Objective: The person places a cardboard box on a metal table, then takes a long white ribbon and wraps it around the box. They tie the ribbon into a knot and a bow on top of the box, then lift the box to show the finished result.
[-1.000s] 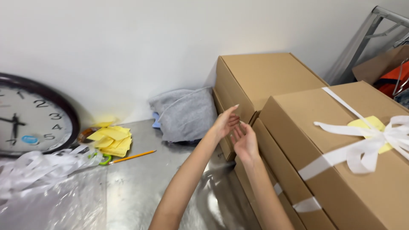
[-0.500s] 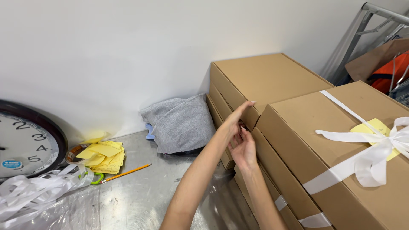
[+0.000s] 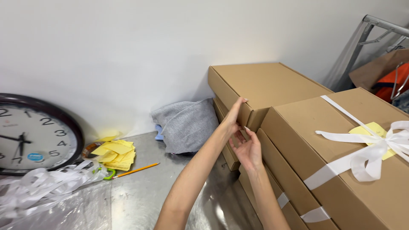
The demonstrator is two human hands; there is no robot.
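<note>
Touching plain brown cardboard box point(image 3: 264, 87) (closed)

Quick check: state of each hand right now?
Left hand: open, fingers on the corner of the plain box, holding nothing.
Right hand: open, palm up beside the box stacks, holding nothing.

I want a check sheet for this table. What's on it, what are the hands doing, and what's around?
Surface: shiny metal table, partly under clear plastic.
Job's things: plain top box on the far stack; ribboned box on the near stack.
Clutter: grey cloth, yellow notes, pencil, white ribbon scraps, wall clock leaning on the wall.
Grippers: left hand open, fingers on the top box's front corner; right hand open, palm up, just below it, holding nothing.
Cables: nothing seen.
Surroundings: white wall; metal rack with orange clothing at far right.
</note>
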